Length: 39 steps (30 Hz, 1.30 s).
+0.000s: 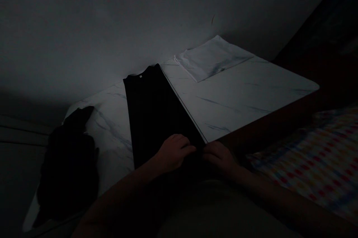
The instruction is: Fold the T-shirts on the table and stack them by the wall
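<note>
A black garment (156, 111) lies in a long, narrow, flat strip across the marble-patterned table, its neckline with a small pale label at the far end. Over its near part, my left hand (173, 152) has its fingers curled and closed on the dark fabric. My right hand (220, 158) pinches the garment's right edge near the front of the table. The two hands are a short gap apart. Deep shadow hides the fingertips and the fabric closest to my body.
At the table's (232, 100) back lies a flat, folded white cloth (209, 59). A heap of black fabric (68, 167) covers the left end. Behind stands a grey wall (112, 25). To the right, below the table edge, is a colourful checked cloth (313, 159). The light is dim.
</note>
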Available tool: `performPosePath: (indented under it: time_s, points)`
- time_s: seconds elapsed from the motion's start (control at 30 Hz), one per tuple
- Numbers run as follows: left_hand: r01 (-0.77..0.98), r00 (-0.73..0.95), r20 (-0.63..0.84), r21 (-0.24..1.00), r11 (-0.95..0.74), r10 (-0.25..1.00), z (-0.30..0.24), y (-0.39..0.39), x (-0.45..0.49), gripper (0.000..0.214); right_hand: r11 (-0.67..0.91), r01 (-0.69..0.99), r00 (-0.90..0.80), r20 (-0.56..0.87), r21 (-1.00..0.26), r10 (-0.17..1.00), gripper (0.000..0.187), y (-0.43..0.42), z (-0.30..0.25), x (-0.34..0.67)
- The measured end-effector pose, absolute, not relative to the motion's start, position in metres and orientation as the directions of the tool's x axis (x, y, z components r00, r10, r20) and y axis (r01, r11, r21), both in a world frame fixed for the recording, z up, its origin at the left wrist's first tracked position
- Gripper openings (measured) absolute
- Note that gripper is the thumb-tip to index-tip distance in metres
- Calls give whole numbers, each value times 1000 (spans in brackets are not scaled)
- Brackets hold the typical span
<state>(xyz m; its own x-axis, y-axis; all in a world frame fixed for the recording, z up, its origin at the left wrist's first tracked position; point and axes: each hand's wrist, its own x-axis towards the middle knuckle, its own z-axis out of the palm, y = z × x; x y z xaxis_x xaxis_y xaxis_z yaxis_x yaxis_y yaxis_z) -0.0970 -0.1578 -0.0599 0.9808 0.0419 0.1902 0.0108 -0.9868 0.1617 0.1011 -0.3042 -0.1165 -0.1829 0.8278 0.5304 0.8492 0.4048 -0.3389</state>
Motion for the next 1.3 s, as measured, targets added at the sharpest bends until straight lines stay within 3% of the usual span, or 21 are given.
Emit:
performPosePath:
  time_s: [0.1, 0.27, 0.33, 0.47, 0.53, 0.63, 0.8, 0.93, 1.03, 1.17, 1.3]
  points:
    - [-46, 980, 194, 26, -999, -40, -68, -166, -106, 15, 514, 809, -324, 515, -284, 793, 28, -309, -120, 105]
    - [-48, 970, 235, -54, -997, -59, -79, -183, -126, 10, 621, 761, -489, 461, -189, 740, 31, -311, -118, 120]
    - [-4, 958, 287, -21, -1000, -10, -80, -187, -145, 15, 650, 751, -558, 415, -116, 719, 36, -311, -120, 133]
    - [263, 856, 434, 103, -959, 282, -83, -188, -214, 36, 594, 804, -564, 339, 19, 753, 61, -305, -122, 158]
    - [383, 810, 449, 81, -920, 377, -92, -188, -254, 47, 562, 825, -545, 345, 59, 764, 72, -298, -121, 163]
    - [438, 829, 408, -46, -898, 384, -114, -192, -293, 57, 575, 814, -560, 364, 78, 744, 77, -285, -118, 155]
    - [458, 818, 455, -145, -877, 352, -142, -200, -289, 47, 664, 740, -659, 314, 109, 683, 74, -266, -110, 139]
    - [447, 829, 456, -193, -874, 323, -133, -192, -270, 48, 773, 634, -758, 199, 4, 621, 74, -249, -94, 145]
    - [381, 865, 401, -133, -915, 302, -128, -182, -264, 51, 788, 595, -785, 98, -158, 612, 79, -240, -82, 148]
    - [287, 910, 281, 101, -953, 304, -125, -179, -263, 56, 701, 591, -752, 41, -400, 658, 84, -238, -69, 145]
    - [224, 949, 88, 492, -841, 304, -90, -197, -266, 54, 509, 573, -712, -82, -642, 698, 78, -260, -45, 147]
